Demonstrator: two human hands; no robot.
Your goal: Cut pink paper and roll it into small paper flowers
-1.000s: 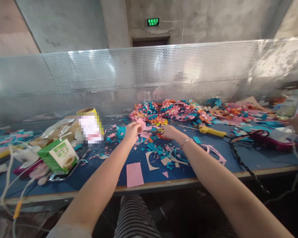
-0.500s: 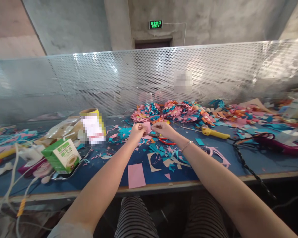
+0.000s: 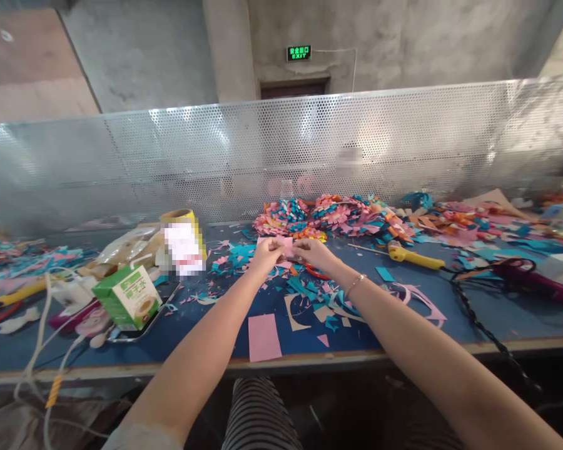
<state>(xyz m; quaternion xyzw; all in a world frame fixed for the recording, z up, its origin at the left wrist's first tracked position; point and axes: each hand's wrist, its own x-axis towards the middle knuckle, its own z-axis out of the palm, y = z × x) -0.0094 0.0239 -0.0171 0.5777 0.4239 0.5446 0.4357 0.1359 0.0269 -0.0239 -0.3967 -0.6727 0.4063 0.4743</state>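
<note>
Both my hands meet over the middle of the table around a small piece of pink paper (image 3: 288, 244). My left hand (image 3: 268, 251) pinches the paper from its left side. On the right side, the fingers of my right hand (image 3: 313, 251) are closed on it too. Partly covered by my right hand and wrist is a pair of scissors with red handles (image 3: 315, 271). Blue and pink paper scraps (image 3: 328, 299) lie below my hands. Nearer the table's front edge rests a flat pink paper rectangle (image 3: 264, 337).
Behind my hands sits a heap of pink, blue and orange paper flowers (image 3: 340, 214). A yellow-handled soldering-iron-like tool (image 3: 415, 257) lies right with its cord. To the left stand a green-and-white carton (image 3: 130, 297) and a yellow roll (image 3: 197, 240). A perforated metal screen (image 3: 244, 156) closes the back.
My right hand has come in to the left, and its fingers now touch the pink paper that my left hand was holding up. The view has shifted slightly.
</note>
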